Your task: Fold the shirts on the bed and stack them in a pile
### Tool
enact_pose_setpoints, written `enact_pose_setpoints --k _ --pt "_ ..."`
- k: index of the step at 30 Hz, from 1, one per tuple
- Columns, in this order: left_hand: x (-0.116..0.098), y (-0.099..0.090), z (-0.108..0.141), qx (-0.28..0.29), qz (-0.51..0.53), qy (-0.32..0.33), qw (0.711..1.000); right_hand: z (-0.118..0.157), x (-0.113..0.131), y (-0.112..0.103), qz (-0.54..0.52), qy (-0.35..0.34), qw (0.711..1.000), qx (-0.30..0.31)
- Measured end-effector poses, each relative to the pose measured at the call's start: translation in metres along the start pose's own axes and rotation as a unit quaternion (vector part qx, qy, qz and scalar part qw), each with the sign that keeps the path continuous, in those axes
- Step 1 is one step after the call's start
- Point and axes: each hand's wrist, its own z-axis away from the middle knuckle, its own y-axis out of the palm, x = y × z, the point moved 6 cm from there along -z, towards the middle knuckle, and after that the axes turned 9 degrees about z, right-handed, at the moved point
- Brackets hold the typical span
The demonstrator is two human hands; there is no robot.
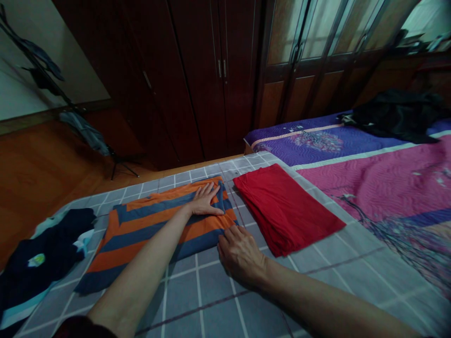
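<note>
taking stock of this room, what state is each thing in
striped garment, laid flat, lightly creased
red cloth, folded, lying flat
navy clothes, loosely bunched
black bundle, crumpled
checked sheet, spread out
quilted bedspread, spread out
wardrobe doors, shut
left hand, open, flat on striped garment
right hand, curled at that garment's edge

The left hand (205, 201) and its forearm cover part of the striped garment (148, 218). The right hand (241, 253) curls over its own fingertips, so its grip cannot be told. The left edge cuts off the dark clothes (58, 246), their badge (36, 260) blurred. The black heap (398, 115) is too dim to identify, and the top edge crops the wardrobe (200, 70).
</note>
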Motion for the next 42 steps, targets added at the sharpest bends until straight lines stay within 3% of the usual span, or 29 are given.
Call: enact_pose_setpoints --k 3,7,12,18,27,36,39,42 --pt "0.0 0.0 0.0 -0.002 -0.005 0.009 1.0 0.0 -0.008 -0.002 -0.036 0.024 0.999 -0.009" --pt "-0.001 0.0 -0.001 -0.037 -0.012 0.01 0.999 -0.002 -0.033 -0.005 -0.07 0.135 0.988 -0.005" --pt "0.001 -0.002 -0.002 -0.057 0.022 0.004 0.998 -0.004 -0.055 0.004 -0.055 0.218 0.973 0.056" --pt "0.004 -0.01 -0.003 -0.129 0.073 0.011 0.989 -0.003 -0.056 0.008 -0.065 0.228 0.97 0.056" --pt "0.001 0.002 -0.008 -0.1 0.01 -0.022 0.995 -0.003 -0.059 0.011 -0.074 0.239 0.967 0.046" --pt "-0.005 -0.006 -0.017 -0.059 -0.014 -0.002 0.998 -0.003 -0.06 0.009 -0.064 0.235 0.968 0.058" --pt "-0.004 0.001 -0.022 -0.084 -0.019 -0.013 0.996 -0.003 -0.061 0.01 -0.073 0.241 0.966 0.06" --pt "-0.004 0.005 -0.024 -0.144 -0.025 -0.028 0.989 -0.004 -0.062 0.009 -0.088 0.247 0.964 0.051"
